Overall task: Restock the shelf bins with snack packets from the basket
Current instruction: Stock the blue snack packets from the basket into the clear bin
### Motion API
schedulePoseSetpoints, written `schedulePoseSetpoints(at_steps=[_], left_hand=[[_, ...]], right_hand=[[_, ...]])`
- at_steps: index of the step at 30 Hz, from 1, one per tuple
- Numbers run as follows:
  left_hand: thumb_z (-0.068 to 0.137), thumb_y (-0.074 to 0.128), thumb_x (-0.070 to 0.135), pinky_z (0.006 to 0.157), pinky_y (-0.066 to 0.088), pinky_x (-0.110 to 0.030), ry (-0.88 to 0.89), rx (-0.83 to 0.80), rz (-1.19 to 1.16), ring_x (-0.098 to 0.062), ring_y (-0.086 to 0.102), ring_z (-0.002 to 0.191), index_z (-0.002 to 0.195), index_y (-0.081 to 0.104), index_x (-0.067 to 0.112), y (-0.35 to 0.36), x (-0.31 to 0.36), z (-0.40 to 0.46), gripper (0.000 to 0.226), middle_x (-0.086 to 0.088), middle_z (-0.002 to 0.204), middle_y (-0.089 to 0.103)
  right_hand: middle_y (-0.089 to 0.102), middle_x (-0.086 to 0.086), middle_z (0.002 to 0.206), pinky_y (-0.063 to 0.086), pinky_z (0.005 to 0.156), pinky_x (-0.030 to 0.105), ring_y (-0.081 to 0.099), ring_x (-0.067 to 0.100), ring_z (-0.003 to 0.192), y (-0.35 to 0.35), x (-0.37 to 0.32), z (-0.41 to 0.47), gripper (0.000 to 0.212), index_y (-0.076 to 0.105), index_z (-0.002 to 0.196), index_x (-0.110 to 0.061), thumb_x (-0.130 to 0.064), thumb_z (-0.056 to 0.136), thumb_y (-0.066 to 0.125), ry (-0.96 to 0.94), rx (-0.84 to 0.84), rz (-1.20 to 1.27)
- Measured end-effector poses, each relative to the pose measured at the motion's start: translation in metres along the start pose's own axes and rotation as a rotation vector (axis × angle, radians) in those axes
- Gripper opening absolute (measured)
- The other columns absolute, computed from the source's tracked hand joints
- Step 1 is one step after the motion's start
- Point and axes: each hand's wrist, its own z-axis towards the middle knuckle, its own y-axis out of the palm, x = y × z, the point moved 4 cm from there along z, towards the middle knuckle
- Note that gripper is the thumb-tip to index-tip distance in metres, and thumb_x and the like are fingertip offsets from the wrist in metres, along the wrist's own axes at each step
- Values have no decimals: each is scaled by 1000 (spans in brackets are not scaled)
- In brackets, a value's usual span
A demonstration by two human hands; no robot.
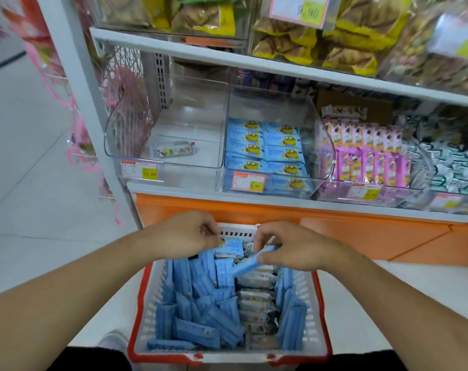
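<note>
A white basket with a red rim (pixel 136 311) sits low in front of me, packed with several blue snack packets (pixel 200 298) and a row of white ones (pixel 257 298). My right hand (pixel 294 247) pinches one blue packet (pixel 250 263) at the basket's far end. My left hand (pixel 184 234) has its fingers curled on another blue packet (pixel 231 246) beside it. On the shelf above, a clear bin (pixel 270 183) holds matching blue packets, and the clear bin to its left (pixel 173 156) holds a single white packet (pixel 173 149).
Further right stand bins of purple packets (pixel 366 156) and green-white packets (pixel 452 167). The upper shelf (pixel 227 57) carries yellow snack bags. An orange base panel (pixel 281 212) runs under the bins. Pink items hang on a wire rack (pixel 80 145) at left.
</note>
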Motion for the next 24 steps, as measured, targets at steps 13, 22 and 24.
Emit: schedulePoseSetpoints(at_steps=[13, 22, 24], left_hand=[[77, 84, 52, 77, 57, -24, 397, 330, 48, 5, 66, 83, 118, 66, 45, -79, 87, 1, 45, 26, 97, 69], [94, 67, 44, 114, 38, -31, 292, 564, 170, -13, 40, 139, 161, 21, 32, -95, 58, 60, 82, 12, 152, 32], [95, 66, 40, 110, 41, -30, 317, 552, 156, -13, 45, 134, 162, 16, 31, -90, 57, 66, 83, 11, 149, 36]], right_hand=[[58, -26, 122, 47, 103, 23, 52, -2, 124, -83, -47, -19, 44, 60, 120, -41, -25, 87, 84, -335, 574, -35], [47, -25, 95, 48, 81, 29, 49, 11, 103, -148, -21, 63, 25, 62, 96, -33, -24, 88, 84, -85, 668, -119], [47, -20, 85, 39, 58, 15, 50, 2, 73, -150, -18, 87, 24, 64, 94, -29, -22, 86, 85, -62, 577, -141]])
